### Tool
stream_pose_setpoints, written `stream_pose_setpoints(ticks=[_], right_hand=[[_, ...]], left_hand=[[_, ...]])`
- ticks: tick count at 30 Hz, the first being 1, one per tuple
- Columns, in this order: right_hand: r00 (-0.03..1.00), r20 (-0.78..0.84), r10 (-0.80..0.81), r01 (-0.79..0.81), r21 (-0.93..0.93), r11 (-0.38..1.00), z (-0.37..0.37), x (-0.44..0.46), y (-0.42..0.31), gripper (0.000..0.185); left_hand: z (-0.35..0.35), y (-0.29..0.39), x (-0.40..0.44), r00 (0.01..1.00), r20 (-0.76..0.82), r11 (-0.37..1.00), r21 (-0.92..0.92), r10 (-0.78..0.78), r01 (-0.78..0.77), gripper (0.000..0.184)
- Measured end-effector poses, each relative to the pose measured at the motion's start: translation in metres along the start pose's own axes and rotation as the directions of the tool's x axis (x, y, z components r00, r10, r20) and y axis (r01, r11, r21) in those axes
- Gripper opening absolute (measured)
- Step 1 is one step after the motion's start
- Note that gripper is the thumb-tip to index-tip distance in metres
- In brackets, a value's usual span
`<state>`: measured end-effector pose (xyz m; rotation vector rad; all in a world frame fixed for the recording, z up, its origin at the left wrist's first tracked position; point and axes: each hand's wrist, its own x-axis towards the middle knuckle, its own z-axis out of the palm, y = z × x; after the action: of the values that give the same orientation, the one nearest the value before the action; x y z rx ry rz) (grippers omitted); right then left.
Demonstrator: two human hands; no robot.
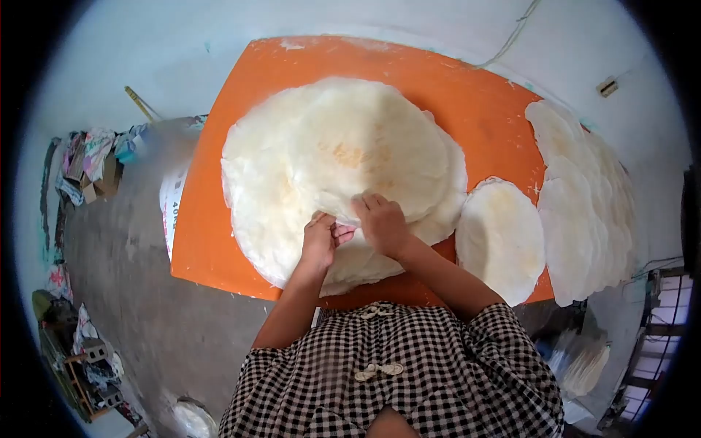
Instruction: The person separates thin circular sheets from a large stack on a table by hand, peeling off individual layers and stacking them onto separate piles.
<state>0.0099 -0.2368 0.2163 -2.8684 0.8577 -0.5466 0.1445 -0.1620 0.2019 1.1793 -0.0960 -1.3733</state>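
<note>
A broad pile of thin, pale round flatbreads point(263, 175) lies on the orange tabletop. The top flatbread point(358, 146) has light brown toasted spots near its middle. At its near edge, my left hand point(325, 237) is closed in a pinch, with some fingers curled beneath. Close beside it on the right, my right hand point(381, 225) also grips that edge, fingertips pressed on the sheet. Exactly how much of the edge lies between the fingers is hidden.
A smaller oval stack of flatbreads point(501, 241) lies right of the pile. Overlapping flatbreads point(584, 212) hang over the right end of the orange table point(467, 95). A printed sack point(171, 208) shows at the left edge. Boxes and cloths point(98, 168) sit along the left wall.
</note>
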Motion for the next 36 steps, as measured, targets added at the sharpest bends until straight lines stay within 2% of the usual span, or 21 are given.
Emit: stream_pose_setpoints(ticks=[3, 6, 9, 12, 14, 15, 17, 19, 20, 21, 22, 23, 25, 26, 28, 29, 30, 33, 34, 35, 36], right_hand=[[0.994, -0.107, 0.028, -0.03, -0.021, 0.999, -0.008, 0.0, -0.015, 0.057], [0.991, -0.063, 0.116, -0.113, 0.054, 0.992, -0.012, 0.005, -0.02, 0.07], [0.98, -0.169, 0.108, -0.109, 0.003, 0.994, -0.004, 0.006, -0.028, 0.057], [0.972, -0.056, 0.23, -0.234, -0.075, 0.969, 0.027, 0.01, -0.002, 0.041], [0.937, 0.176, 0.301, -0.29, -0.085, 0.953, 0.006, 0.029, 0.01, 0.031], [0.899, 0.287, 0.332, -0.319, -0.093, 0.943, -0.009, 0.042, 0.016, 0.027], [0.926, 0.217, 0.309, -0.296, -0.093, 0.951, -0.047, 0.074, 0.024, 0.019], [0.963, 0.135, 0.236, -0.229, -0.062, 0.971, -0.101, 0.111, 0.048, 0.02], [0.963, 0.095, 0.252, -0.241, -0.114, 0.964, -0.131, 0.124, 0.045, 0.021], [0.962, 0.058, 0.267, -0.254, -0.164, 0.953, -0.164, 0.134, 0.041, 0.023], [0.939, 0.1, 0.329, -0.343, 0.243, 0.907, -0.193, 0.133, 0.044, 0.023], [0.916, 0.165, 0.366, -0.387, 0.603, 0.698, -0.219, 0.128, 0.049, 0.024], [0.838, 0.183, 0.514, -0.408, 0.836, 0.367, -0.25, 0.116, 0.061, 0.034], [0.82, 0.203, 0.535, -0.377, 0.895, 0.238, -0.25, 0.105, 0.067, 0.037], [0.779, 0.253, 0.574, -0.285, 0.958, -0.036, -0.237, 0.079, 0.079, 0.043], [0.722, 0.312, 0.617, -0.282, 0.948, -0.149, -0.222, 0.063, 0.08, 0.045], [0.659, 0.376, 0.652, -0.269, 0.927, -0.262, -0.202, 0.043, 0.079, 0.046], [0.57, 0.515, 0.64, -0.266, 0.853, -0.45, -0.118, -0.032, 0.081, 0.045], [0.555, 0.558, 0.617, -0.26, 0.821, -0.508, -0.082, -0.059, 0.087, 0.045], [0.491, 0.593, 0.638, -0.269, 0.8, -0.536, -0.061, -0.075, 0.078, 0.044], [0.437, 0.568, 0.697, -0.31, 0.823, -0.476, -0.027, -0.097, 0.083, 0.043]], left_hand=[[-0.006, -0.001, 0.007, 0.999, 0.037, 1.0, 0.026, -0.018, 0.017, 0.015], [-0.008, -0.004, 0.01, 0.998, 0.062, 0.999, 0.04, -0.029, 0.026, 0.016], [-0.008, 0.002, 0.005, 0.997, 0.075, 0.999, 0.038, -0.036, 0.033, 0.016], [-0.004, 0.007, 0.002, 0.997, 0.08, 0.997, 0.074, -0.022, 0.016, 0.015], [-0.01, 0.013, 0.0, 0.989, 0.147, 0.993, 0.114, -0.006, -0.011, 0.017], [-0.013, 0.015, -0.001, 0.981, 0.193, 0.997, 0.069, -0.031, 0.018, 0.017], [-0.02, 0.017, -0.001, 0.954, 0.29, 0.997, -0.011, -0.075, 0.082, 0.019], [-0.016, 0.008, 0.011, 0.914, 0.389, 0.985, -0.073, -0.117, 0.157, 0.024], [-0.018, 0.006, 0.015, 0.887, 0.443, 0.975, -0.1, -0.133, 0.196, 0.027], [-0.015, 0.008, 0.012, 0.896, 0.418, 0.97, -0.114, -0.147, 0.213, 0.03], [-0.012, 0.007, 0.01, 0.905, 0.394, 0.965, -0.129, -0.162, 0.229, 0.033], [-0.01, 0.007, 0.009, 0.913, 0.368, 0.958, -0.145, -0.179, 0.246, 0.036], [0.0, 0.008, 0.018, 0.913, 0.378, 0.948, -0.203, -0.154, 0.244, 0.043], [-0.003, 0.011, 0.02, 0.912, 0.386, 0.942, -0.23, -0.143, 0.245, 0.047], [-0.005, 0.031, 0.006, 0.892, 0.452, 0.928, -0.326, -0.016, 0.182, 0.054], [-0.006, 0.042, -0.003, 0.877, 0.479, 0.916, -0.371, 0.045, 0.156, 0.058], [-0.009, 0.049, -0.01, 0.9, 0.417, 0.904, -0.422, 0.129, 0.066, 0.064], [-0.038, 0.057, -0.023, 0.894, 0.423, 0.858, -0.505, 0.149, 0.096, 0.059], [-0.049, 0.052, -0.02, 0.92, 0.386, 0.896, -0.428, 0.063, 0.119, 0.053], [-0.056, 0.044, -0.017, 0.945, 0.328, 0.953, -0.288, 0.004, 0.097, 0.051], [-0.063, 0.033, -0.015, 0.964, 0.262, 0.986, -0.141, -0.045, 0.084, 0.049]])
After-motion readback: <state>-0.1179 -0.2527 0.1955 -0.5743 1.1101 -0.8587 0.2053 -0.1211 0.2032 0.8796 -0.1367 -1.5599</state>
